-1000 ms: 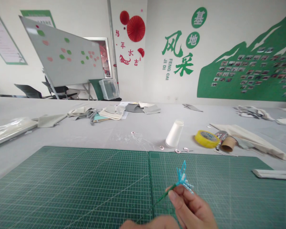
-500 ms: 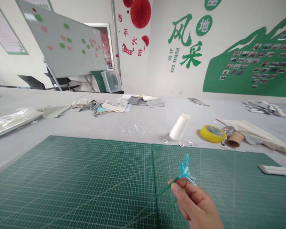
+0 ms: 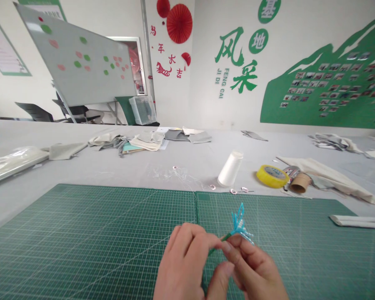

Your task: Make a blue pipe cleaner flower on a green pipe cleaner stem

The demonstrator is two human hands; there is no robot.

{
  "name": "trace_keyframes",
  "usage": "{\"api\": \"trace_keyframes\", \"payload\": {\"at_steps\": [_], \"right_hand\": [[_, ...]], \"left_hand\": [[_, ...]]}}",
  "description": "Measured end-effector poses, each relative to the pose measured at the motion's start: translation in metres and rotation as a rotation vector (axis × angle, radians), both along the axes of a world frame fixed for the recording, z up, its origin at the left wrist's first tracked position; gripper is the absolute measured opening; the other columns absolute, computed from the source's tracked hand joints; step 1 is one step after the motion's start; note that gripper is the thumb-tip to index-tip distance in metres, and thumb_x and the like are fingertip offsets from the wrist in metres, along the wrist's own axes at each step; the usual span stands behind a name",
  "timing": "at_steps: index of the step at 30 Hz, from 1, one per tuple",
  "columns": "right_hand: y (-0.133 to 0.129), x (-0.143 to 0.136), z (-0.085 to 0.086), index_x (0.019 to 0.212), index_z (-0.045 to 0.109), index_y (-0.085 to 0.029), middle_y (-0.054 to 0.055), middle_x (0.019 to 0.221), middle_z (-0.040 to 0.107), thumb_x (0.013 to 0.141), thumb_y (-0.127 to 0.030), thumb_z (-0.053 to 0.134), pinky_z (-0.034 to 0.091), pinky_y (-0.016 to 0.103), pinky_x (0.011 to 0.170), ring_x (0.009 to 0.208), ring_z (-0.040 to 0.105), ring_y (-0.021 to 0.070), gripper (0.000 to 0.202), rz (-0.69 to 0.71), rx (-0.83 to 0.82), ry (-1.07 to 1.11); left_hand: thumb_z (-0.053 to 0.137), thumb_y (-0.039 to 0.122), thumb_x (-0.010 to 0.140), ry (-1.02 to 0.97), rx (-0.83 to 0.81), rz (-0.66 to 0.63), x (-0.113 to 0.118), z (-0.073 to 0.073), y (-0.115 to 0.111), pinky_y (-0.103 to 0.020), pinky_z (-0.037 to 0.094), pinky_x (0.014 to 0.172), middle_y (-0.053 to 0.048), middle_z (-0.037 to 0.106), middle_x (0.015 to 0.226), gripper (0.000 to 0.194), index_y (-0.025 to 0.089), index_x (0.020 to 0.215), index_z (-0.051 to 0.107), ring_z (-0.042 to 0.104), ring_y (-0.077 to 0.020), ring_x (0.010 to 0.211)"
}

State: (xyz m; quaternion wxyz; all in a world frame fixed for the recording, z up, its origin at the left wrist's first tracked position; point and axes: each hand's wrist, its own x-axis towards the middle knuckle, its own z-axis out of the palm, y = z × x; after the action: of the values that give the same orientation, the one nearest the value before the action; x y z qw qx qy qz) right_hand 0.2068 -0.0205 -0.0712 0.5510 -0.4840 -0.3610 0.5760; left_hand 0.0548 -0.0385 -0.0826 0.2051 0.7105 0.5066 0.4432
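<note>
A small flower [image 3: 239, 227] of light-blue wire or beaded loops, with pale beads at its middle, tops a green-wrapped stem [image 3: 226, 237]. My right hand [image 3: 258, 266] pinches this stem just below the bloom, between thumb and fingers. From the left, my left hand [image 3: 186, 262] reaches to the same spot. Its bent index finger touches the stem beside my right thumb, while its own thumb stands apart below. Most of the lower stem is hidden behind my left fingers. Both hands are above the green cutting mats [image 3: 112, 237].
Behind the mats stands a white thread cone [image 3: 230, 168], with small rings [image 3: 233, 191] near it. Yellow tape [image 3: 272, 176] and a brown cardboard core [image 3: 300, 183] lie to the right. Fabric scraps [image 3: 148, 140] spread along the back; a plastic-wrapped bundle [image 3: 17, 163] is at left.
My left hand has come into view from below and met the stem beside my right hand. My right hand keeps its pinch on the flower. The view has shifted slightly.
</note>
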Motion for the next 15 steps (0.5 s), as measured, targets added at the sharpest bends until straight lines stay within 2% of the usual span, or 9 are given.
{"api": "trace_keyframes", "payload": {"at_steps": [1, 3, 4, 6, 10, 13, 15], "right_hand": [[0.0, 0.001, 0.001, 0.065, 0.071, -0.022, -0.004, 0.059, 0.054, 0.064, -0.048, 0.086, 0.041, 0.02, 0.056, 0.057, 0.043, 0.0116, 0.03, 0.008, 0.005, -0.005], [0.001, 0.002, 0.004, 0.065, 0.071, -0.022, -0.005, 0.057, 0.05, 0.064, -0.048, 0.086, 0.037, 0.018, 0.048, 0.053, 0.038, 0.0102, 0.03, 0.006, 0.006, -0.011], [0.001, 0.001, 0.006, 0.065, 0.071, -0.022, -0.005, 0.058, 0.049, 0.063, -0.049, 0.086, 0.035, 0.018, 0.045, 0.052, 0.037, 0.0099, 0.031, -0.006, 0.005, -0.005], [0.0, -0.001, 0.009, 0.065, 0.07, -0.021, -0.005, 0.058, 0.048, 0.062, -0.051, 0.086, 0.03, 0.017, 0.04, 0.052, 0.037, 0.01, 0.034, -0.046, 0.001, 0.005], [-0.001, -0.003, 0.012, 0.065, 0.069, -0.021, -0.006, 0.056, 0.043, 0.062, -0.054, 0.085, 0.024, 0.016, 0.037, 0.051, 0.035, 0.0098, 0.037, -0.065, -0.012, -0.014], [-0.002, -0.002, 0.011, 0.066, 0.07, -0.021, -0.008, 0.054, 0.039, 0.061, -0.055, 0.085, 0.02, 0.016, 0.036, 0.048, 0.027, 0.0084, 0.038, -0.06, -0.03, -0.029], [-0.003, -0.001, 0.011, 0.067, 0.07, -0.021, -0.008, 0.055, 0.039, 0.061, -0.055, 0.086, 0.021, 0.016, 0.037, 0.047, 0.024, 0.0079, 0.038, -0.056, -0.037, -0.036]], "left_hand": [[0.064, 0.018, 0.08, 0.069, -0.02, -0.035, 0.003, 0.017, 0.008, -0.04, 0.054, 0.083, -0.004, 0.067, 0.104, 0.027, 0.028, 0.105, 0.063, 0.064, -0.024, 0.096], [0.064, 0.008, 0.072, 0.09, 0.011, 0.002, 0.009, 0.034, 0.015, -0.034, 0.057, 0.069, -0.002, 0.067, 0.091, 0.029, 0.023, 0.096, 0.061, 0.066, -0.0211, 0.08], [0.062, 0.007, 0.074, 0.098, 0.004, -0.018, 0.012, 0.035, 0.015, -0.031, 0.056, 0.064, 0.0, 0.067, 0.085, 0.026, 0.023, 0.094, 0.06, 0.066, -0.0182, 0.071], [0.057, 0.008, 0.083, 0.1, 0.07, -0.044, 0.015, 0.028, 0.013, -0.027, 0.056, 0.06, 0.0, 0.067, 0.084, 0.022, 0.023, 0.098, 0.06, 0.066, -0.0159, 0.067], [0.052, 0.01, 0.092, 0.075, 0.223, -0.033, 0.016, 0.013, 0.011, -0.023, 0.056, 0.065, -0.001, 0.07, 0.086, 0.023, 0.024, 0.106, 0.062, 0.068, -0.0143, 0.068], [0.053, 0.009, 0.091, -0.006, 0.235, -0.017, 0.015, 0.016, 0.012, -0.021, 0.055, 0.065, -0.001, 0.07, 0.084, 0.02, 0.023, 0.099, 0.064, 0.067, -0.0135, 0.067], [0.051, 0.009, 0.091, -0.07, 0.179, -0.026, 0.015, 0.021, 0.012, -0.02, 0.052, 0.063, 0.0, 0.069, 0.081, 0.019, 0.023, 0.091, 0.064, 0.066, -0.0131, 0.066]]}}
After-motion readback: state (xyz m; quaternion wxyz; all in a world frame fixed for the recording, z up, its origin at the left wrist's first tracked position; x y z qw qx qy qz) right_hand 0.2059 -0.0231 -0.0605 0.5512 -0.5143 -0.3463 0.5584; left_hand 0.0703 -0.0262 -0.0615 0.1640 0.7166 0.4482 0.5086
